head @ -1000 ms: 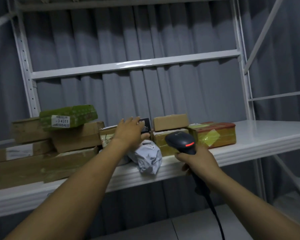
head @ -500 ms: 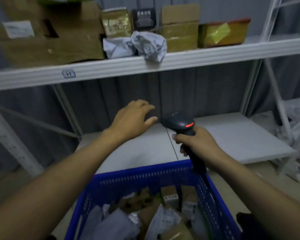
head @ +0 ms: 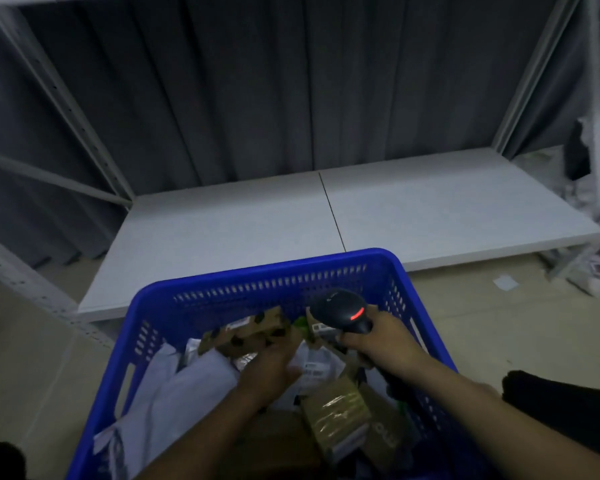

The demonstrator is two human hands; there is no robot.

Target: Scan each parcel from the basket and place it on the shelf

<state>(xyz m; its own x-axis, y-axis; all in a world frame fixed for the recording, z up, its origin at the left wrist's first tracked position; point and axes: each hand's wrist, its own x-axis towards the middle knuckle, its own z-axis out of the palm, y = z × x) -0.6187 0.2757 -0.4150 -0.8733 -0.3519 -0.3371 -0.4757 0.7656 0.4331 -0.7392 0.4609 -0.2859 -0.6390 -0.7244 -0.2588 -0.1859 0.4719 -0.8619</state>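
A blue plastic basket (head: 267, 271) stands on the floor right in front of me, full of parcels. Among them are a brown spotted carton (head: 246, 330), a white labelled bag (head: 317, 367), a tape-wrapped brown box (head: 336, 410) and grey poly bags (head: 181, 386). My left hand (head: 269, 370) reaches into the basket with fingers stretched out, touching the near edge of the spotted carton and the white bag. Over the basket's right side, my right hand (head: 378, 344) grips the handle of a black barcode scanner (head: 342, 310) with a red light glowing.
The lowest white shelf board (head: 257, 220) lies just behind the basket, with grey curtain behind it. Perforated shelf uprights (head: 66, 109) rise at the left. White bags (head: 596, 202) are piled at the far right. A paper scrap (head: 505, 282) lies on the floor.
My view dropped from the loaded upper shelf to the basket. My left hand left the shelf and went down into the parcels. My right hand with the scanner came down over the basket.
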